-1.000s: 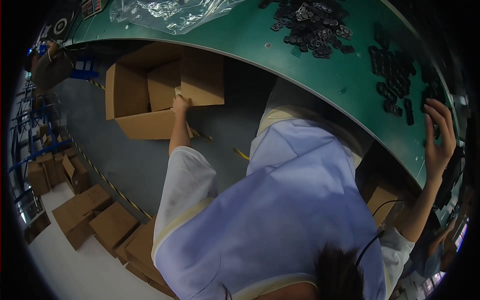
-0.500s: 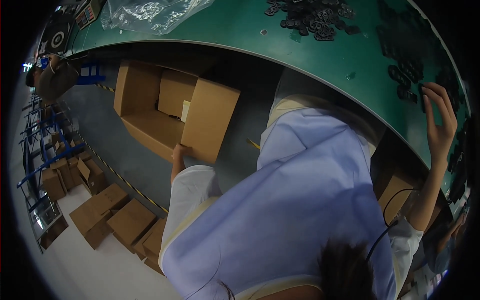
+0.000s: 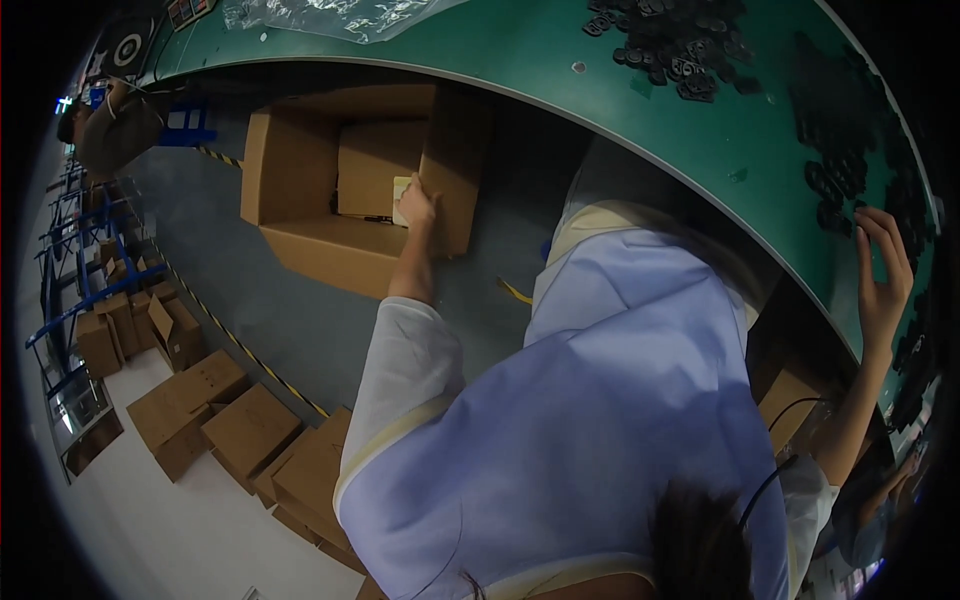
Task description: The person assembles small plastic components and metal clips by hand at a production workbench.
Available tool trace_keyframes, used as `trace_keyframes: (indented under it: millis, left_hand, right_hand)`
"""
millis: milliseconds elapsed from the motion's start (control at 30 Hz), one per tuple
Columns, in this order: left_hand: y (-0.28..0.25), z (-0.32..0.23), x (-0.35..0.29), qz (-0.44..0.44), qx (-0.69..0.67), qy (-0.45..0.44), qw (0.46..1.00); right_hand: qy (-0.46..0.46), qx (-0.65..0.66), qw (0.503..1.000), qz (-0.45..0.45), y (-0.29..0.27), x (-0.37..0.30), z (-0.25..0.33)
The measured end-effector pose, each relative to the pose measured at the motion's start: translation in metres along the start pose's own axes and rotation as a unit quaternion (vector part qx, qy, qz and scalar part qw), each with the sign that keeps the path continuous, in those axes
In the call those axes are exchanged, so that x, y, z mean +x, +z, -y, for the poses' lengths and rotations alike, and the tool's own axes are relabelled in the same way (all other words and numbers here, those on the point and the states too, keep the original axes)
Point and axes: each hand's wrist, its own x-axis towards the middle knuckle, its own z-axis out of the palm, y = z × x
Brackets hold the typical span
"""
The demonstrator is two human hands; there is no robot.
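Note:
My left hand [image 3: 416, 206] reaches into an open cardboard box [image 3: 335, 262] that stands below the table edge. Its fingers are closed at a pale yellow card-like piece [image 3: 401, 192] against the box's right inner wall; my hand hides part of the piece. A thin dark item [image 3: 364, 217] lies on the bottom of the box. Over the right side of the green table, my right hand [image 3: 884, 265] has its thumb and fingertips pinched around a small dark piece, mostly hidden. Black plastic parts [image 3: 835, 185] lie right beside those fingertips.
The green table [image 3: 520, 65] curves across the top, with a pile of black parts [image 3: 685, 50] and a clear plastic bag [image 3: 335, 12]. Cardboard boxes [image 3: 255, 428] stand on the floor at left, near blue racks [image 3: 75, 290]. A person [image 3: 118, 135] is at the far left.
My left hand has left the box's near rim and moved inside to the pale yellow piece. My right hand stays by the black parts, slightly lower in view.

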Motion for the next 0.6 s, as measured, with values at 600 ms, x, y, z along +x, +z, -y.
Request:
trace_keyframes:
  millis: [600]
  left_hand:
    - [0.016, -0.046, 0.008, -0.024, -0.078, 0.159, 0.984]
  right_hand:
    - [0.005, 0.038, 0.999, -0.01, 0.019, 0.038, 0.011]
